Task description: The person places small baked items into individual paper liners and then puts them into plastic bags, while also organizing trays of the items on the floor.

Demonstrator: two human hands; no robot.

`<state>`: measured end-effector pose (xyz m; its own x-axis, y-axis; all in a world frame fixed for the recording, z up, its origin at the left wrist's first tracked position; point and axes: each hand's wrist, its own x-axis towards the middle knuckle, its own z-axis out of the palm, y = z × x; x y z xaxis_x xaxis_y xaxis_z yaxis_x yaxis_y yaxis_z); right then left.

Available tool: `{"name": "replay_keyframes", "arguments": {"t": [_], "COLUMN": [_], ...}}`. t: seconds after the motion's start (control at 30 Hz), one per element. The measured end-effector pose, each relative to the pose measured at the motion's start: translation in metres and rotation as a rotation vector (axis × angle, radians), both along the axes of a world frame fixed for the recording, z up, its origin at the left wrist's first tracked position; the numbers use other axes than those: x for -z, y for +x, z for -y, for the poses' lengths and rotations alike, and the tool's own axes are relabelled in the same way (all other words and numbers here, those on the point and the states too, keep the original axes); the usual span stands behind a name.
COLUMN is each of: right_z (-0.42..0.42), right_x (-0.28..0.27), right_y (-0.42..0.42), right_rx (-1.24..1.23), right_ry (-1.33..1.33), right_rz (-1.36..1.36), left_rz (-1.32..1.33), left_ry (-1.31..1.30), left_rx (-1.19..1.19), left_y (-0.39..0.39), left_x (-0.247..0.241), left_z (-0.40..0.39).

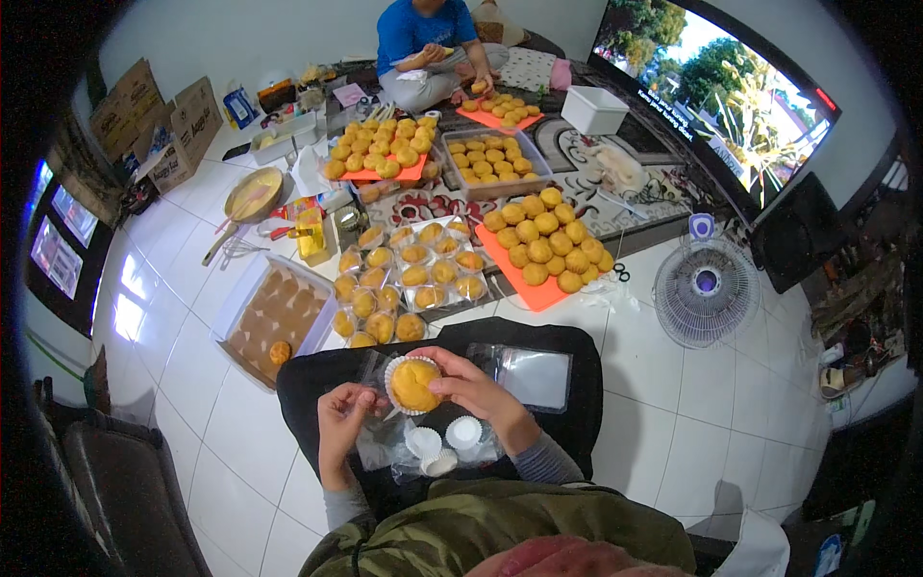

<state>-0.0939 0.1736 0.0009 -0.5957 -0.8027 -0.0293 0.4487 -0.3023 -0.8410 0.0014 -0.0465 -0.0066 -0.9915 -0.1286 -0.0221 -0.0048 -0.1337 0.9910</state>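
A round yellow bun sits in a white fluted paper cup, and my right hand grips it by its right side. Just left of it, my left hand pinches the edge of a clear plastic bag between thumb and fingers. Below the hands, on the black surface before me, lie several white paper baking cups over crumpled clear plastic. A stack of clear plastic bags lies to the right of my right hand.
Individually wrapped buns stand ahead, beside an orange mat piled with unwrapped ones. A lined box with one bun is at the left, a frying pan beyond. A fan stands right. Another person sits at the back, holding a bun.
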Motion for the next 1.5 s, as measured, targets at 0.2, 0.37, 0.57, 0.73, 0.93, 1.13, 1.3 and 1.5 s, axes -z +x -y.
{"name": "replay_keyframes", "arguments": {"t": [0.2,0.37,0.57,0.73,0.93,1.13,1.3,1.5], "right_z": [0.003,0.003,0.004,0.010,0.017,0.021,0.013,0.000], "right_x": [0.005,0.007,0.016,0.015,0.010,0.009,0.010,0.017], "right_y": [0.001,0.001,0.002,0.009,0.019,0.021,0.013,-0.002], "right_rx": [-0.001,0.005,-0.090,-0.173,-0.269,-0.302,-0.131,0.090], "right_ry": [-0.016,-0.067,-0.235,-0.186,-0.248,-0.237,-0.113,-0.024], "right_rz": [0.027,0.124,0.378,0.371,0.376,0.363,0.231,0.228], "left_rz": [-0.022,-0.118,-0.210,-0.290,-0.419,-0.470,-0.394,-0.272], "left_ry": [-0.161,-0.224,0.571,0.127,0.273,0.366,0.384,-0.005], "left_rx": [-0.031,-0.018,0.075,0.116,0.126,0.003,-0.260,-0.255], "left_y": [0.001,0.000,-0.003,-0.011,-0.011,-0.006,-0.001,-0.002], "left_x": [0.003,0.001,0.013,-0.015,0.005,-0.004,-0.021,0.003], "left_z": [0.002,0.004,-0.003,-0.026,-0.015,-0.019,-0.013,0.002]}}
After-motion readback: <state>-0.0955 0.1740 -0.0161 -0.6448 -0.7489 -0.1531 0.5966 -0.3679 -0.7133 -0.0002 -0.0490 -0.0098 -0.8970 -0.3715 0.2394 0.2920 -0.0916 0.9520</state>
